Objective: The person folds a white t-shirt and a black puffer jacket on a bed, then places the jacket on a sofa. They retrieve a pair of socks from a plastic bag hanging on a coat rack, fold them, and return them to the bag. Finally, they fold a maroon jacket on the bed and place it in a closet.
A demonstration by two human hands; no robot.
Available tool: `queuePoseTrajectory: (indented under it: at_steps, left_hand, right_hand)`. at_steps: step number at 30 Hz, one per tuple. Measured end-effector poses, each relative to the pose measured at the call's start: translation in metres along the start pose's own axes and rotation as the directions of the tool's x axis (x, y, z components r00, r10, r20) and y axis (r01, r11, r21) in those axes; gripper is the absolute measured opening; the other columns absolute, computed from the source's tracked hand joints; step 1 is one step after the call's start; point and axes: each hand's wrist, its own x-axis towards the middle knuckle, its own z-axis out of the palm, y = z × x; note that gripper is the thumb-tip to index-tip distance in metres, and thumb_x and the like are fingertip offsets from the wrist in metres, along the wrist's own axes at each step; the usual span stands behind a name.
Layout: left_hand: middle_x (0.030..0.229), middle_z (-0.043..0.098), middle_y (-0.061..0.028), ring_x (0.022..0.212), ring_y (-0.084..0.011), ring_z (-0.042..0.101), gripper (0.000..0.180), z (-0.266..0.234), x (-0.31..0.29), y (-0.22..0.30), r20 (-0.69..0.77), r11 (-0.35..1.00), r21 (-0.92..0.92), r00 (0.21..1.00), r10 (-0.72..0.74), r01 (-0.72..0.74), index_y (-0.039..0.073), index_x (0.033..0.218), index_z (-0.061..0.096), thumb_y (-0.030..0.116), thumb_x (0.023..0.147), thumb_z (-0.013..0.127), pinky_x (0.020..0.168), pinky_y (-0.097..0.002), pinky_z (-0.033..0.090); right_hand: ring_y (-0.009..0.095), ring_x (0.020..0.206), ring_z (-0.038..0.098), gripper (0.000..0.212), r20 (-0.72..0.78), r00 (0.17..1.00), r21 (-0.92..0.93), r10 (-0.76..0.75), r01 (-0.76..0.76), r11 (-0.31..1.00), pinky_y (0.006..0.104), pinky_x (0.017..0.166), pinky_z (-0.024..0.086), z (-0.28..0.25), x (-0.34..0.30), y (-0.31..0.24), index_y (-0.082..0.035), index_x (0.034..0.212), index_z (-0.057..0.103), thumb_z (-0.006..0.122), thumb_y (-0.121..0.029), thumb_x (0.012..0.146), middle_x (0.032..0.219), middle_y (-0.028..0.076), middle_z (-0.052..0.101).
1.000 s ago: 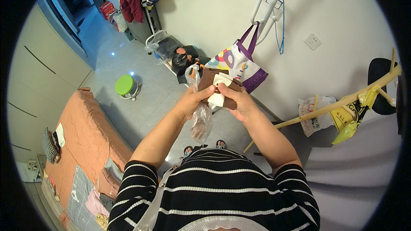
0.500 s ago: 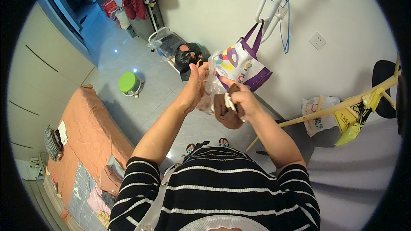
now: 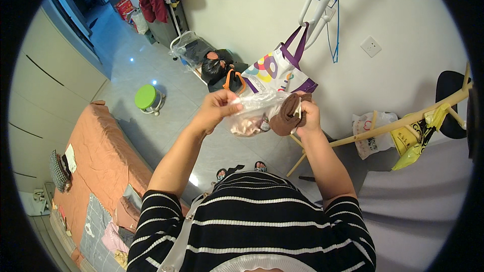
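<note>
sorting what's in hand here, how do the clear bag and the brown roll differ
The bag is see-through and shiny; the roll is brown, matte and opaque. The bag is loose and crinkled, while the roll is coiled into a compact bundle. The left hand pinches the bag, whereas the right hand grips the roll. Both are held up, side by side.

Orange-covered bed (image 3: 113, 141) beside a grey tiled floor (image 3: 179, 113)
On the bed lie a checked bundle (image 3: 57, 171), a grey cloth (image 3: 96, 229) and a pink cloth (image 3: 113, 236); a green-topped stool (image 3: 145, 97) stands on the floor.
</note>
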Motion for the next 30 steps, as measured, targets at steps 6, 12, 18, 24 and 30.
queuePoseTrajectory:
  at_steps: [6, 12, 18, 24, 30]
  left_hand:
    - [0.084, 0.059, -0.0003, 0.074, -0.0113, 0.056, 0.007, 0.002, 0.009, 0.002, -0.277, 0.872, -0.433, 0.954, 0.115, -0.231, 0.012, 0.090, 0.052, 0.011, 0.090, 0.059, 0.071, -0.0261, 0.046]
    - [0.077, 0.058, 0.0002, 0.071, -0.0106, 0.056, 0.015, 0.001, 0.012, 0.013, -0.386, 0.902, -0.370, 0.920, 0.069, -0.223, 0.008, 0.099, 0.053, 0.005, 0.086, 0.061, 0.071, -0.0249, 0.046]
    - [0.070, 0.047, 0.0050, 0.063, -0.0053, 0.045, 0.042, -0.007, 0.007, 0.015, -0.226, 0.943, 0.329, 0.974, 0.033, 0.045, -0.003, 0.115, 0.057, 0.003, 0.075, 0.067, 0.057, -0.0212, 0.035]
    - [0.077, 0.055, 0.0026, 0.067, -0.0067, 0.049, 0.034, -0.024, 0.014, -0.009, -0.444, 0.867, 0.498, 0.860, 0.251, 0.003, 0.000, 0.116, 0.059, 0.008, 0.083, 0.062, 0.063, -0.0231, 0.040]
    - [0.093, 0.061, 0.0001, 0.078, -0.0082, 0.055, 0.035, 0.001, 0.016, 0.015, -0.231, 0.968, -0.250, 0.969, -0.090, 0.030, 0.004, 0.118, 0.057, 0.013, 0.085, 0.064, 0.070, -0.0224, 0.041]
  right_hand:
    - [0.027, 0.074, 0.062, 0.028, 0.041, 0.998, 0.099, 0.044, -0.048, 0.994, 0.0385, 0.072, 0.054, -0.012, -0.005, 0.010, 0.002, 0.089, 0.055, 0.041, 0.000, 0.065, 0.082, 0.015, 0.061]
    - [0.025, 0.072, 0.062, 0.027, -0.011, 0.998, 0.105, 0.056, -0.055, 0.993, 0.0349, 0.069, 0.054, -0.011, -0.007, 0.010, 0.002, 0.088, 0.055, 0.041, 0.001, 0.065, 0.081, 0.014, 0.061]
    - [0.022, 0.072, 0.062, 0.027, 0.047, 0.998, -0.044, 0.039, -0.037, 0.998, 0.0310, 0.068, 0.053, -0.025, -0.016, 0.006, 0.003, 0.088, 0.055, 0.041, 0.002, 0.065, 0.082, 0.014, 0.062]
    - [0.021, 0.071, 0.063, 0.028, 0.107, 0.994, -0.099, 0.038, -0.028, 0.995, 0.0314, 0.068, 0.052, -0.035, -0.019, 0.009, 0.005, 0.088, 0.056, 0.042, 0.000, 0.064, 0.083, 0.013, 0.063]
    - [0.018, 0.071, 0.061, 0.032, 0.052, 0.994, -0.140, 0.093, -0.085, 0.987, 0.0288, 0.067, 0.049, -0.046, -0.026, 0.020, 0.005, 0.093, 0.059, 0.045, 0.001, 0.065, 0.083, 0.009, 0.063]
